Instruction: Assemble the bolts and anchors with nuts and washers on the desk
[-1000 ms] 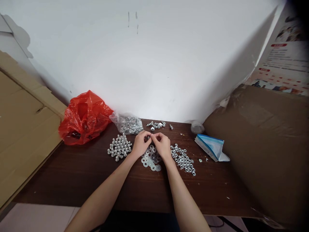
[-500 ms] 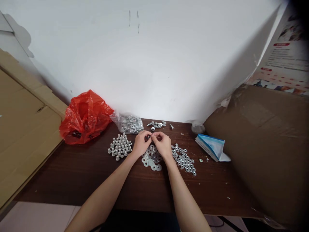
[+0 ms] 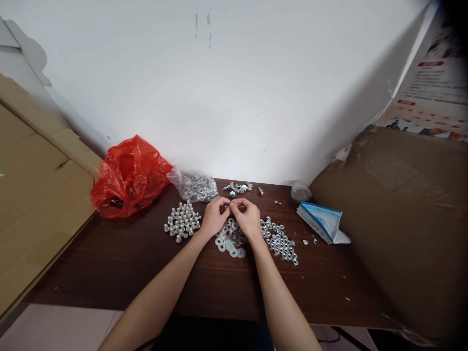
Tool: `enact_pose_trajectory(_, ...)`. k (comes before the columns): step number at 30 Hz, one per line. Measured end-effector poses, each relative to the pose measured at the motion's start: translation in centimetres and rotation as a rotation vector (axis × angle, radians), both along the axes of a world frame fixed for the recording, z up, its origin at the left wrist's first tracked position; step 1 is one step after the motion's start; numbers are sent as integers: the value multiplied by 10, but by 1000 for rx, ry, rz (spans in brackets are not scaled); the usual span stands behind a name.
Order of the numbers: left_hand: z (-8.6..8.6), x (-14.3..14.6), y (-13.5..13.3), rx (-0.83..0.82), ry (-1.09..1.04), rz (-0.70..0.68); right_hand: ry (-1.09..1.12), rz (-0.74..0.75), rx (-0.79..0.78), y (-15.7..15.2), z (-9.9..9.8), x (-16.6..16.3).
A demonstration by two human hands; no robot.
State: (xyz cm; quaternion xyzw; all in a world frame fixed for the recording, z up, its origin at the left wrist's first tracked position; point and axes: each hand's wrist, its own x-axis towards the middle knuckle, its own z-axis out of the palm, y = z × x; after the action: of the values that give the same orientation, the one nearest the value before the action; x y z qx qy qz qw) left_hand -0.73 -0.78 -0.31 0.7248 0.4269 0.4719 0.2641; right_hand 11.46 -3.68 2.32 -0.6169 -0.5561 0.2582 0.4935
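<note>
My left hand (image 3: 213, 216) and my right hand (image 3: 247, 217) meet fingertip to fingertip above a pile of flat washers (image 3: 230, 242) on the dark wooden table (image 3: 146, 268). Both pinch a small metal piece between them; it is too small to name. A cluster of upright bolts (image 3: 182, 222) stands just left of my left hand. A spread of nuts (image 3: 280, 241) lies to the right of my right hand. A few assembled metal pieces (image 3: 237, 187) lie beyond the hands near the wall.
A red plastic bag (image 3: 127, 175) and a clear bag of hardware (image 3: 193, 185) sit at the back left. A blue and white box (image 3: 321, 222) lies at the right. Cardboard sheets (image 3: 40, 185) flank the table; a big cardboard box (image 3: 398, 219) stands right.
Both hands stay together over the washers, with only slight finger movement. The view has shifted a little.
</note>
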Motion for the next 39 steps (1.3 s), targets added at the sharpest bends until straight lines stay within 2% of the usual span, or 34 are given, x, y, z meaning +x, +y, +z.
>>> enact_pose_trajectory(17,2,0,-1,2,10,-6,-38,0,-18,1,-6,2)
enact_pose_trajectory(31,0,0,0,7,0,16,53,2,22,2,-4,1)
enact_pose_trajectory(39,0,0,0,6,8,12,3,0,7,0,-4,2)
